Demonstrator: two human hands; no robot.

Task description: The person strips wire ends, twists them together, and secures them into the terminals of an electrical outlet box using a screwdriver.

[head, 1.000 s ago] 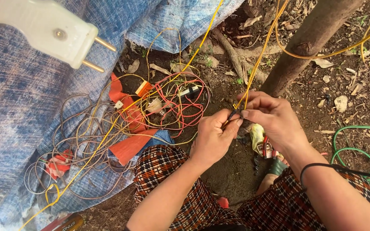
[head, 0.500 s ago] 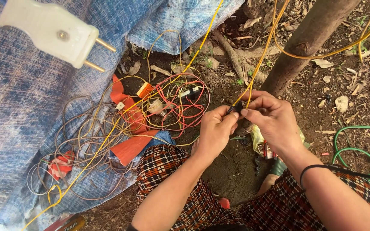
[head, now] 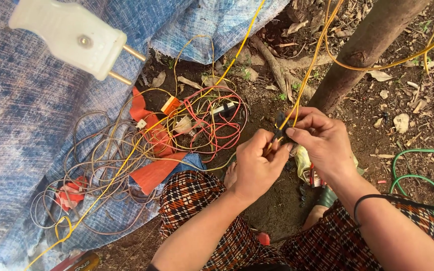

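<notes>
Yellow wire [head: 305, 85] runs far and slightly right from between both hands, left hand [head: 254, 168] and right hand [head: 322, 143] pinching it shut at a small black piece [head: 279, 131].

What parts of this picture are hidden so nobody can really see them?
Head view:
- Small dark piece on the yellow wire: mostly covered by fingers of the left hand and right hand.
- White plug: its cord is cut off by the top edge.
- Green hose: runs off the right edge.
</notes>
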